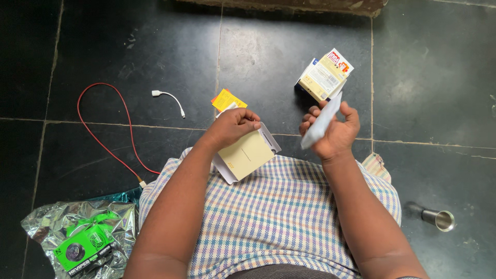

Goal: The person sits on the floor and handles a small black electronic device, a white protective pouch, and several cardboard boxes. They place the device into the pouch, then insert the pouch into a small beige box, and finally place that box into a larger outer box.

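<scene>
Floor of dark polished stone tiles [129,46] carries everything, the person sitting on it with a checked pastel woven cloth [279,217] spread over the lap as a working surface. At eight o'clock a crumpled silver foil bag [46,222] lies open with a green and black boxed gadget [82,250] resting on it, set well apart from the hands. A thin red cable [98,134] loops at ten o'clock, a short white adapter cable [170,98] just beyond it. The left hand [232,126] is curled closed over the top edge of a pale yellow opened cardboard box [247,155], pinning it tilted against the lap, a small orange-yellow card [227,98] lying just past the knuckles. The right hand [333,132], at one o'clock, is half closed around a flat white sleeve-like packet [321,124], held upright and slanting. Beyond it stands a small cream printed carton [324,76], flaps open. A little steel tumbler [439,218] lies on its side at four o'clock.
</scene>
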